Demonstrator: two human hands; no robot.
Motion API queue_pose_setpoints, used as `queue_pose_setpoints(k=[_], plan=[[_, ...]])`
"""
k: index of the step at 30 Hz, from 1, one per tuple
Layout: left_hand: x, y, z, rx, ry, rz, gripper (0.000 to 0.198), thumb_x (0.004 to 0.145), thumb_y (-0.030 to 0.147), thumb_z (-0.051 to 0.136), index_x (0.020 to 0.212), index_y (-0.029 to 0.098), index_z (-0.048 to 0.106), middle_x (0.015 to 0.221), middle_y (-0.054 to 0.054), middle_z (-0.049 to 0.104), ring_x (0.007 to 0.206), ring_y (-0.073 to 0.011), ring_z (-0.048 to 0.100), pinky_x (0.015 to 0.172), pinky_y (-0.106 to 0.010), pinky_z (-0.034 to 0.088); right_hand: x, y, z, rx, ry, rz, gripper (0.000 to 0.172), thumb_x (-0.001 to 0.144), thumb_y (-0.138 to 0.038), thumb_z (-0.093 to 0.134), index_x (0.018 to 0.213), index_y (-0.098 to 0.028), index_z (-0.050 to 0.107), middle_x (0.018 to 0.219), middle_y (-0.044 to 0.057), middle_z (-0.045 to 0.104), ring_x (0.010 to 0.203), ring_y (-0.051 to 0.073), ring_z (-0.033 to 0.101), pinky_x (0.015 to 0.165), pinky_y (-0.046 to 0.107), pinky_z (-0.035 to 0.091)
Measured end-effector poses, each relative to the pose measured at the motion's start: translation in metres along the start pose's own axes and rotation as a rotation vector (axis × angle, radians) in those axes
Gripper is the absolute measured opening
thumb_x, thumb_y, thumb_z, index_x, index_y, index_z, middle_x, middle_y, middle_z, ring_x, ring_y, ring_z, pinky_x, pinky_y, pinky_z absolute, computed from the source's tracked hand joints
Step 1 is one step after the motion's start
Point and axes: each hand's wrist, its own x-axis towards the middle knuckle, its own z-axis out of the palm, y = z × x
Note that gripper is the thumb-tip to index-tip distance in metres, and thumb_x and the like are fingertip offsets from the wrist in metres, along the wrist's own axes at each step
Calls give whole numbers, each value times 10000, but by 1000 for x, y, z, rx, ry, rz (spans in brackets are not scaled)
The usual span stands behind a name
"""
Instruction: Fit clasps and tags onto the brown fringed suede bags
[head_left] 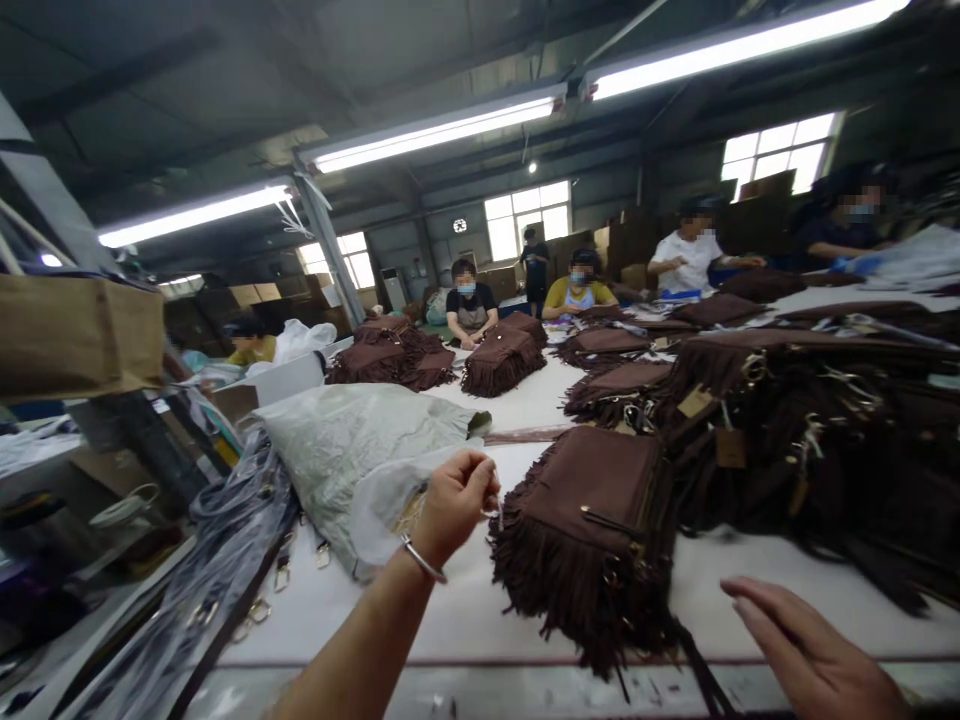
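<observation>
My left hand (455, 508), with a bangle on its wrist, is closed in a pinch just left of a brown fringed bag (581, 475). Something small and pale shows at the fingertips, too small to name. The bag lies flat on the white table (442, 625), its fringe spread toward me and a zip pull on its right side. Open and holding nothing, my right hand (810, 640) is apart from the bag, over the table's front right, with its fingers stretched out.
Left of my left hand lies a pale plastic sack (337, 425). Dark straps with metal clips in clear plastic (240, 530) run along the left edge. A tall pile of brown bags (825, 410) stands at the right. Several co-workers (469, 305) sit across the table.
</observation>
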Motion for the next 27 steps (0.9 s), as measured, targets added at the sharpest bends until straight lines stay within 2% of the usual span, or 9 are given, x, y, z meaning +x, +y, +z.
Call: queue_pose_setpoints(k=[2,5,8,10,13,17,20,24,27], plan=[[-16,7,31,-33,-79,-28,297,880,465,600,821,175,575,658,4,617,490,-101,576,461,-202,462,1,-51,1,165,-166,71,362,850,-514,588,1059,-248,719,1118,79,720,1038,243,681,865,301,575],[-39,11,74,-57,-209,-42,278,901,451,578,811,188,578,656,1,618,496,-112,588,466,-213,466,0,-113,8,402,-424,185,518,878,-492,597,1311,-209,572,1150,105,690,927,207,686,767,283,580],[-58,8,104,-11,-300,-10,264,920,431,560,799,199,592,655,-9,628,511,-123,586,490,-231,468,-3,-139,11,418,-565,231,410,886,-485,604,1177,-197,627,994,63,707,801,180,662,693,274,539],[-65,3,115,43,-315,25,260,924,415,559,786,201,612,664,-21,642,554,-134,589,535,-244,474,-5,-140,8,308,-572,225,319,936,-480,522,900,-196,662,800,23,676,722,162,621,643,262,481],[-72,-5,122,61,-342,-6,269,923,408,563,768,199,632,694,-42,664,627,-149,593,586,-252,469,-7,-130,-3,209,-540,167,424,987,-467,415,720,-198,607,682,4,596,667,145,561,614,262,421],[-80,-15,125,-209,-487,-164,249,883,419,624,964,186,656,818,-52,680,711,-154,605,662,-261,485,-6,-119,-15,338,-491,126,369,983,-451,446,815,-216,676,845,26,619,812,162,593,760,266,472],[-90,-18,130,-296,-627,-231,436,735,300,769,1136,176,650,932,-46,680,819,-170,610,754,-270,482,-3,-113,-20,440,-421,166,346,962,-442,493,801,-220,705,1034,60,622,961,191,603,880,286,483],[-97,-19,142,-69,-671,-158,141,717,278,753,762,146,729,769,-26,644,766,-170,576,733,-276,462,-1,-111,-22,579,-392,171,289,901,-406,600,727,-209,721,1140,90,618,1046,225,595,952,329,467],[-95,-6,152,-117,-707,12,256,762,414,711,671,175,727,830,-54,685,863,-227,617,829,-341,492,1,-118,-22,1015,-407,347,258,844,-402,661,722,-182,716,1037,103,667,934,218,637,851,350,510]])
